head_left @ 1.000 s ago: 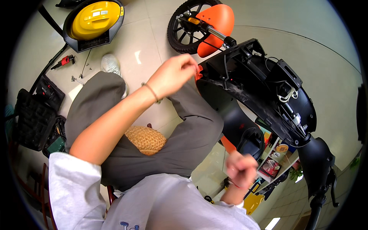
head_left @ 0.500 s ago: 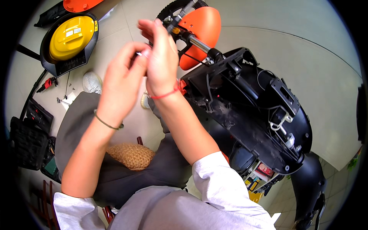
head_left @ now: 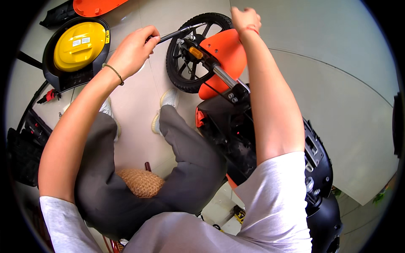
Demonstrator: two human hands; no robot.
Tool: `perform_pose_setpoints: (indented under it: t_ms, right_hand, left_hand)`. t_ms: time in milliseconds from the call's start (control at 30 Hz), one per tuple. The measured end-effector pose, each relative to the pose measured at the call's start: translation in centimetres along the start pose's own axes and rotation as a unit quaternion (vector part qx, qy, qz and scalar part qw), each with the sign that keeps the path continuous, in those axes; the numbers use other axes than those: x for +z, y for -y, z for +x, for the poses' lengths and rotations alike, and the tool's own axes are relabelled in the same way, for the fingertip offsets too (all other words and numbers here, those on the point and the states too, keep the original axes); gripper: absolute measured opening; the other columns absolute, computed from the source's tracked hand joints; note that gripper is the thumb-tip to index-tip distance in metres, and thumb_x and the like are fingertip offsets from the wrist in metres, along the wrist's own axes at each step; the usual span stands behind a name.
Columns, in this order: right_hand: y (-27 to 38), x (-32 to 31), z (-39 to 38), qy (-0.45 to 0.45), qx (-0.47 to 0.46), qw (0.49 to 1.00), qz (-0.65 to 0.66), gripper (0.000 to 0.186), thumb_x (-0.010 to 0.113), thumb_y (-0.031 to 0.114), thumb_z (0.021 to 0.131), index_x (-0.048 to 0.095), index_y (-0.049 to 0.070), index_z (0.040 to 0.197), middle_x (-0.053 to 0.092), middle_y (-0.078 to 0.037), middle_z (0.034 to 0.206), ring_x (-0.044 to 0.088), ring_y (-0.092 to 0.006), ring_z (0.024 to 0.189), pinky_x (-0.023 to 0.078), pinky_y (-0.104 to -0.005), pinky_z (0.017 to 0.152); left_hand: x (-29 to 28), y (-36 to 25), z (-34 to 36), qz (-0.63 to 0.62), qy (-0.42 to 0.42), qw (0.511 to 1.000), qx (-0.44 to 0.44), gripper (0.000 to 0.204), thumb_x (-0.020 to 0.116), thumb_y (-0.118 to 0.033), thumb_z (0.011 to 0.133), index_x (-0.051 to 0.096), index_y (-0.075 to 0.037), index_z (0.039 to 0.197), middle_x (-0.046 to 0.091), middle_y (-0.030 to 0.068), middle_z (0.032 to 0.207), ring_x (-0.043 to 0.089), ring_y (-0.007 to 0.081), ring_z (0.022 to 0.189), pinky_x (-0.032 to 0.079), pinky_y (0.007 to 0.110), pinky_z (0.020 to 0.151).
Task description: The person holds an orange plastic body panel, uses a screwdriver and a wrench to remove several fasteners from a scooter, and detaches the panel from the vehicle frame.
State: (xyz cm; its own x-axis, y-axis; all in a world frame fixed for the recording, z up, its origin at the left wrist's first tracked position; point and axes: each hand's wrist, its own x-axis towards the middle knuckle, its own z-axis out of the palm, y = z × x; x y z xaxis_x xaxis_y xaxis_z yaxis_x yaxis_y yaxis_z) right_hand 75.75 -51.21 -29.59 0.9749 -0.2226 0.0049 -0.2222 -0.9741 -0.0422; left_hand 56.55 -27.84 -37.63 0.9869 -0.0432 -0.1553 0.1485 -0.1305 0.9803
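Note:
My left hand point(head_left: 137, 48) is closed round the dark handle of a wrench point(head_left: 177, 33). Its metal shaft reaches right across the spoked front wheel point(head_left: 170, 67) of a black and orange vehicle lying on its side. My right hand point(head_left: 246, 19) is beyond the wheel, above the orange fender point(head_left: 230, 48), with its fingers curled. Whatever those fingers hold, if anything, is hidden. Between the wheel and the body runs a silver fork tube point(head_left: 223, 76), with an amber reflector point(head_left: 195, 52) near the axle. My right forearm covers part of the black body point(head_left: 232, 143).
At the far left a black frame point(head_left: 49, 63) holds a yellow cover point(head_left: 80, 46); an orange panel point(head_left: 95, 6) lies behind it. A dark tool case point(head_left: 21, 158) is at the left. A woven seat point(head_left: 141, 181) shows between my legs. Pale tiles point(head_left: 139, 92) make up the floor.
My hands were together in front of the wheel; now they are apart. The left has taken hold of the wrench handle, and the right has moved right and away past the wheel.

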Motion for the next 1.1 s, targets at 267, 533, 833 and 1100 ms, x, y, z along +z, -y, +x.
perform_pose_setpoints:
  t_ms: [267, 533, 833, 1100]
  right_hand:
    - [-6.2, 1.3, 0.6, 0.186, -0.155, 0.957, -0.160, 0.079, 0.062, 0.057, 0.083, 0.046, 0.007, 0.142, 0.047, -0.017, 0.142, 0.049, -0.0343, 0.129, 0.042, -0.0416, 0.107]
    - [-7.0, 1.5, 1.1, 0.174, -0.072, 0.981, -0.036, 0.079, 0.060, 0.055, 0.083, 0.045, 0.004, 0.141, 0.046, -0.022, 0.141, 0.049, -0.0364, 0.128, 0.042, -0.0416, 0.105]
    - [-7.7, 2.3, -0.4, 0.130, 0.041, 0.986, 0.095, 0.075, 0.067, 0.053, 0.082, 0.052, -0.002, 0.131, 0.059, -0.021, 0.123, 0.062, -0.0268, 0.106, 0.050, -0.0349, 0.091]
    - [-7.9, 2.4, -0.3, 0.131, 0.051, 0.984, 0.105, 0.072, 0.065, 0.052, 0.084, 0.052, -0.003, 0.128, 0.060, -0.020, 0.119, 0.063, -0.0260, 0.101, 0.051, -0.0346, 0.088]
  left_hand:
    - [6.8, 3.9, 2.2, -0.145, 0.079, 0.986, 0.011, 0.012, 0.048, -0.009, 0.101, 0.054, 0.000, 0.102, 0.053, 0.0085, 0.092, 0.060, 0.0147, 0.072, 0.051, 0.029, 0.065]
    - [8.3, 6.6, 3.7, -0.220, 0.092, 0.971, 0.014, 0.014, 0.046, -0.007, 0.100, 0.055, -0.001, 0.109, 0.053, 0.0068, 0.092, 0.058, 0.0121, 0.074, 0.049, 0.028, 0.069]
    - [8.4, 7.8, 5.3, -0.077, 0.019, 0.984, 0.159, 0.018, 0.054, 0.002, 0.093, 0.057, -0.002, 0.110, 0.057, 0.0114, 0.101, 0.061, 0.0262, 0.087, 0.050, 0.035, 0.077]
    - [8.4, 7.4, 6.6, -0.083, -0.011, 0.980, 0.182, 0.021, 0.058, 0.001, 0.090, 0.059, -0.003, 0.110, 0.060, 0.0125, 0.103, 0.062, 0.0319, 0.092, 0.052, 0.038, 0.077]
